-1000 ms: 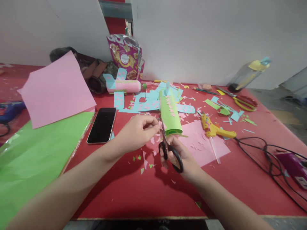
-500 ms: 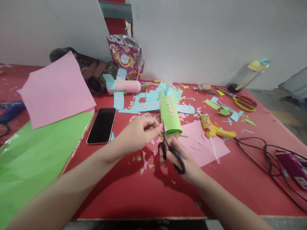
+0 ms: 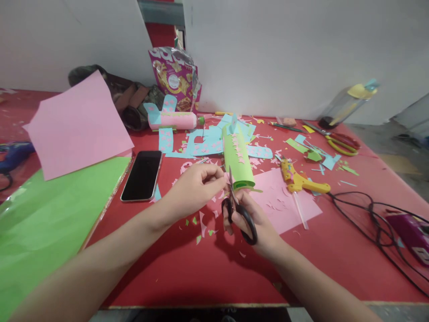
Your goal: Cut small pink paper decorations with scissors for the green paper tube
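My left hand (image 3: 203, 185) pinches a small piece of pink paper (image 3: 227, 177) between thumb and fingers. In my right hand (image 3: 253, 214) is a pair of scissors (image 3: 246, 221) with black handles, its blades pointing away from me and touching or close beside the pink piece. Just beyond lies a green paper-wrapped tube (image 3: 238, 154) with a row of pink shapes on top and blue paper wings and fin. Behind it to the left rests a pink-wrapped bottle (image 3: 177, 120) with blue paper fins.
A phone (image 3: 142, 175) and green paper (image 3: 60, 214) with a pink sheet (image 3: 78, 127) lie left. To the right are a yellow glue gun (image 3: 295, 179), its black cable (image 3: 372, 210), red-and-yellow-handled scissors (image 3: 340, 142) and a clear bottle (image 3: 346, 107). Paper scraps litter the red table (image 3: 201, 277).
The scissor blades have closed together more and shifted slightly right. My left fingers have moved a little to the right with the pink piece. Everything else looks the same.
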Action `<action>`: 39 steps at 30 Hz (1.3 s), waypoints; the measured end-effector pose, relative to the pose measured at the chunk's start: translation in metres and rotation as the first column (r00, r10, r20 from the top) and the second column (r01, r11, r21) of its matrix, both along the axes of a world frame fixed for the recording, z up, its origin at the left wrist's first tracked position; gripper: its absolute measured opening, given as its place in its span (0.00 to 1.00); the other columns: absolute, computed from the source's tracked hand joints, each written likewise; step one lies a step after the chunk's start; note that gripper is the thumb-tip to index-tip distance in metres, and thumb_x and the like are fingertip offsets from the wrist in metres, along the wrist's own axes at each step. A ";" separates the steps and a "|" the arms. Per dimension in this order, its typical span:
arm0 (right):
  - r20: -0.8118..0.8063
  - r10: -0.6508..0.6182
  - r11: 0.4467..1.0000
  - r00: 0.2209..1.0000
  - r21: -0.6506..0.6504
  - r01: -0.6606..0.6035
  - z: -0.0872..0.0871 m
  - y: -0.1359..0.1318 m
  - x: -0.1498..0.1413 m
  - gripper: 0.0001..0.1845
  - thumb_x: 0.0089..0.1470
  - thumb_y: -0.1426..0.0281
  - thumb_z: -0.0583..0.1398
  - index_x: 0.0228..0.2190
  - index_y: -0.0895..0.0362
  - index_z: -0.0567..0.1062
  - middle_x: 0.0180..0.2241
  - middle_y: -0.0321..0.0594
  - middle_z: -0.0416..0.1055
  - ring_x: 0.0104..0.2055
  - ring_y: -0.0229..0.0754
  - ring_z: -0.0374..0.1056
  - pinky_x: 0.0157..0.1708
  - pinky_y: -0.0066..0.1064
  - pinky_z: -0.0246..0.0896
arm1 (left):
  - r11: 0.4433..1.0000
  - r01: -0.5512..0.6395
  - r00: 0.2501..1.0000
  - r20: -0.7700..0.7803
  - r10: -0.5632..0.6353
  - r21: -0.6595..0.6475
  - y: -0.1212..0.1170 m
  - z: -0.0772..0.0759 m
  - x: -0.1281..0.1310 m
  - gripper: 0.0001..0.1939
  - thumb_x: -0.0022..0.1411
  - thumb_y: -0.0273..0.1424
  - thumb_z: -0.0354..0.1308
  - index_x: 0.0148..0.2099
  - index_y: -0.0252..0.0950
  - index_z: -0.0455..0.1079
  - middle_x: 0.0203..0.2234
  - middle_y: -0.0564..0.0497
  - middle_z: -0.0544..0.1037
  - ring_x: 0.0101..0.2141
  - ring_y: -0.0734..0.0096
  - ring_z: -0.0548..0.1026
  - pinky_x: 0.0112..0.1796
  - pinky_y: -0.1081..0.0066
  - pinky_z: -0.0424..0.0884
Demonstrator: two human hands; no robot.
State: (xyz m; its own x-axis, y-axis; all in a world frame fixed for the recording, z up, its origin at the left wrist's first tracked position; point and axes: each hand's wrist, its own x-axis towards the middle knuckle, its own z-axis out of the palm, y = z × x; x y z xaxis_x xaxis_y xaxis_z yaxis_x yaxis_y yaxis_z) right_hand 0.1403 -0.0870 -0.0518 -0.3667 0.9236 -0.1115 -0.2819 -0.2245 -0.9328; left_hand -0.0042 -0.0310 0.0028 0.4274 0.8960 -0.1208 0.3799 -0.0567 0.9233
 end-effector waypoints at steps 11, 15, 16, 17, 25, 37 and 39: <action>0.021 -0.034 0.999 0.999 0.043 0.033 0.004 0.000 -0.001 0.19 0.45 0.56 0.59 0.26 0.54 0.56 0.23 0.29 0.56 0.22 0.32 0.57 0.25 0.29 0.55 | 0.998 -0.066 0.987 0.143 0.068 -0.015 -0.006 -0.008 0.009 0.12 0.54 0.26 0.47 0.19 0.34 0.55 0.16 0.58 0.60 0.21 0.81 0.60 0.25 0.78 0.59; 0.041 -0.050 0.995 0.998 0.092 0.046 0.003 0.000 -0.001 0.18 0.46 0.56 0.58 0.26 0.54 0.56 0.24 0.30 0.56 0.22 0.32 0.57 0.25 0.29 0.54 | 0.996 -0.091 0.970 0.223 0.092 -0.018 -0.011 -0.014 0.013 0.12 0.54 0.27 0.47 0.19 0.35 0.55 0.14 0.58 0.62 0.18 0.81 0.62 0.22 0.77 0.59; 0.043 -0.053 0.993 0.998 0.107 0.048 0.002 0.000 -0.001 0.18 0.46 0.56 0.58 0.26 0.54 0.56 0.24 0.30 0.56 0.23 0.32 0.57 0.25 0.29 0.54 | 0.995 -0.098 0.965 0.242 0.101 -0.022 -0.012 -0.016 0.014 0.12 0.54 0.27 0.47 0.19 0.35 0.55 0.14 0.58 0.62 0.17 0.81 0.62 0.21 0.77 0.59; 0.044 -0.053 0.992 0.998 0.119 0.048 0.002 0.000 -0.001 0.18 0.46 0.56 0.58 0.26 0.54 0.56 0.24 0.30 0.56 0.23 0.32 0.57 0.25 0.29 0.54 | 0.994 -0.105 0.959 0.263 0.108 -0.026 -0.013 -0.017 0.015 0.12 0.54 0.27 0.47 0.19 0.35 0.55 0.14 0.58 0.62 0.16 0.81 0.62 0.20 0.77 0.58; 0.006 -0.050 0.990 0.999 0.130 0.048 -0.002 -0.001 -0.002 0.15 0.48 0.58 0.57 0.28 0.53 0.56 0.25 0.30 0.56 0.23 0.31 0.57 0.25 0.28 0.55 | 0.986 -0.153 0.928 0.335 0.165 -0.063 -0.018 -0.023 0.020 0.14 0.55 0.28 0.46 0.19 0.35 0.54 0.12 0.59 0.60 0.14 0.83 0.60 0.18 0.78 0.57; 0.002 -0.069 0.991 0.998 0.113 0.068 -0.005 -0.002 -0.002 0.15 0.48 0.59 0.57 0.28 0.54 0.56 0.25 0.30 0.56 0.22 0.30 0.58 0.24 0.26 0.56 | 0.982 -0.176 0.932 0.308 0.188 -0.068 -0.020 -0.025 0.021 0.13 0.56 0.29 0.46 0.19 0.35 0.54 0.11 0.59 0.62 0.14 0.83 0.61 0.17 0.79 0.57; 0.000 -0.073 0.992 0.997 0.106 0.073 -0.005 -0.002 -0.003 0.15 0.48 0.59 0.57 0.28 0.54 0.56 0.25 0.29 0.55 0.22 0.30 0.57 0.24 0.26 0.55 | 0.981 -0.185 0.933 0.302 0.195 -0.060 -0.020 -0.025 0.021 0.14 0.56 0.30 0.45 0.19 0.35 0.54 0.11 0.59 0.61 0.14 0.82 0.61 0.17 0.79 0.57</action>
